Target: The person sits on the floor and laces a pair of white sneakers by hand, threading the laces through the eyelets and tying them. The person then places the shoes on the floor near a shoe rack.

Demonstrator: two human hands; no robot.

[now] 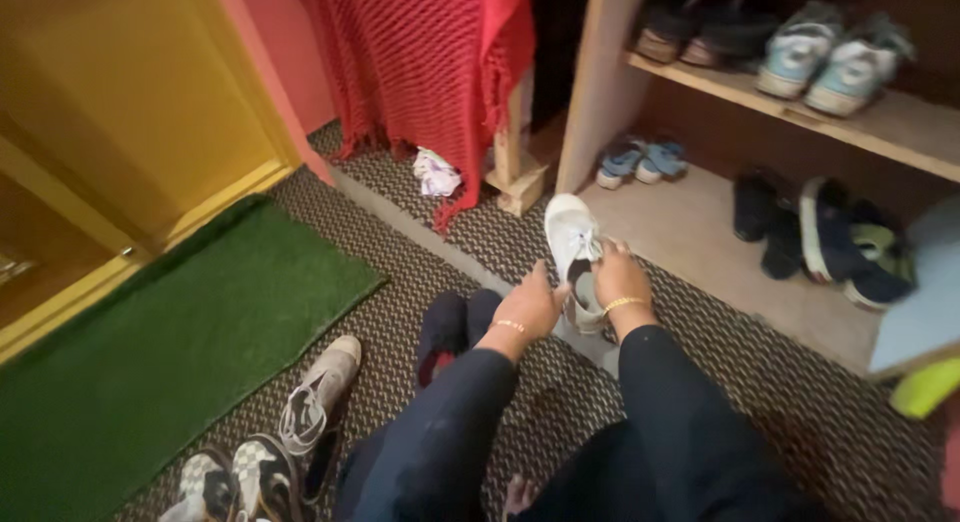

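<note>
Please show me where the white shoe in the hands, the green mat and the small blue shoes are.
white shoe (pixel 570 232): head view, on its toe part.
green mat (pixel 190 332): head view, on its middle.
small blue shoes (pixel 640 162): head view, between the pair, on the bottom shelf.

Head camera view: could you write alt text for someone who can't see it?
Seen from above, a seated person's left hand and right hand hold a white sneaker over a patterned carpet. Wooden shoe shelves stand to the right, and a green mat lies to the left.

White lace-up sneaker (pixel 573 244), toe pointing away, opening toward the wearer, above the patterned carpet (pixel 760 382).
</note>
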